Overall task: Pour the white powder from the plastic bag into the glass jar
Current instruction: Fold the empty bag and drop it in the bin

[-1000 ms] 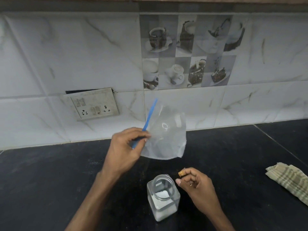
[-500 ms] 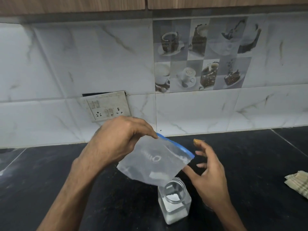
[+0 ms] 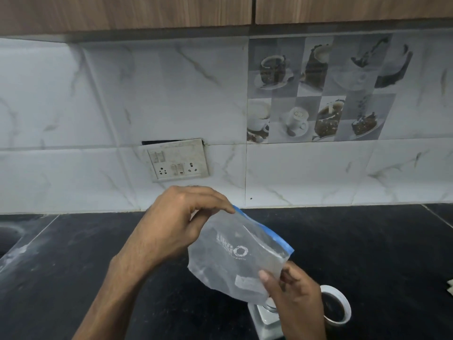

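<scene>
A clear plastic bag [image 3: 235, 256] with a blue zip strip along its top edge hangs tilted above the black counter. My left hand [image 3: 181, 222] pinches its upper left corner by the blue strip. My right hand [image 3: 294, 298] grips the bag's lower right corner. A small patch of white powder shows inside the bag near that corner. The glass jar [image 3: 266, 319] stands directly under the bag at the bottom of the view, mostly hidden by the bag and my right hand.
A white jar lid [image 3: 342, 307] lies on the black counter [image 3: 380, 253] just right of the jar. A switch and socket panel [image 3: 177, 160] is on the tiled wall. A sink edge [image 3: 9, 239] shows at far left. A cloth corner [image 3: 449, 285] peeks in at the right edge.
The bag swung from upright to tilted over the jar. My right hand rose from beside the jar and took hold of the bag's lower corner. The view tilted upward.
</scene>
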Available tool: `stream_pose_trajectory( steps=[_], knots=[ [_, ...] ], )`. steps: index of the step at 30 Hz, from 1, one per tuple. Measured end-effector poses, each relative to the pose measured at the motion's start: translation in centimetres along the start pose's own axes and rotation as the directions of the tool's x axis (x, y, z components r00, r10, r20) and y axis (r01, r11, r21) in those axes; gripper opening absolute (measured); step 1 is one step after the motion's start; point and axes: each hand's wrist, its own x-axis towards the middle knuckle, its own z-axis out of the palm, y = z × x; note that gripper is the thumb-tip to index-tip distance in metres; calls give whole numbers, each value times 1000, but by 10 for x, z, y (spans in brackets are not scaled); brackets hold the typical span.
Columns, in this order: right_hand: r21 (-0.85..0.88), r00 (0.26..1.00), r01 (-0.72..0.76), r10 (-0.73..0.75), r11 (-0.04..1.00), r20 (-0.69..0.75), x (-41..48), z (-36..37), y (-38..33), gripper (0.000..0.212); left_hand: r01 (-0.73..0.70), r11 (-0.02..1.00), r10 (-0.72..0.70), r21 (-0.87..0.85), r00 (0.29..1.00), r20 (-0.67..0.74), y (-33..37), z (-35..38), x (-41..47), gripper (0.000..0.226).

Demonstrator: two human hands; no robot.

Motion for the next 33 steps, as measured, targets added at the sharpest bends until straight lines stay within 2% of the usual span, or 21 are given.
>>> stream_pose_trajectory(
  steps=[2, 3, 5, 6, 7, 9, 11, 13, 15, 18, 21, 25, 30, 33],
  knots=[
    [26, 997, 58, -57, 998, -54, 0, 4, -3, 25, -33, 994, 15, -100, 985, -175, -4, 5, -6, 24],
    [43, 996, 74, -71, 996, -62, 1, 6, -8, 24, -22, 982, -37, -187, 951, -308, -6, 12, -12, 29],
    [56, 994, 93, -90, 994, -64, 5, 5, -16, 21, 44, 910, -267, -413, 825, -499, -9, 32, -29, 36],
    [58, 994, 93, -89, 994, -66, 8, 4, -18, 19, 95, 854, -396, -512, 757, -520, -12, 45, -39, 37],
    [63, 994, 89, -85, 994, -71, 9, 3, -19, 17, 161, 776, -521, -610, 709, -475, -14, 59, -50, 37],
    [80, 994, 77, -71, 994, -84, 11, 0, -20, 13, 325, 543, -706, -774, 676, -211, -17, 85, -71, 46],
    [99, 994, 57, -47, 993, -100, 13, -3, -20, 11, 423, 380, -725, -822, 688, 19, -19, 107, -89, 58],
    [114, 993, 42, -29, 993, -112, 14, -5, -21, 10, 396, 330, -673, -857, 735, 81, -18, 122, -98, 61],
    [118, 992, 33, -18, 992, -126, 15, -3, -23, 11, 339, 362, -647, -868, 762, 28, -14, 127, -99, 77],
    [145, 986, 25, 0, 989, -169, 17, -1, -24, 14, 307, 495, -658, -813, 743, -121, -15, 123, -96, 83],
    [129, 973, 53, -22, 990, -231, 19, 0, -25, 29, 294, 555, -646, -778, 742, -181, -20, 118, -94, 77],
    [48, 952, 152, -133, 987, -275, 18, -1, -30, 47, 282, 638, -580, -716, 787, -208, -23, 112, -92, 47],
    [-86, 946, 260, -271, 962, -178, 16, -11, -36, 46, 329, 624, -600, -709, 783, -165, -27, 109, -90, 50],
    [-175, 959, 273, -281, 946, -23, 19, -23, -38, 38, 317, 686, -571, -655, 792, -214, -28, 104, -89, 50]
  ],
)
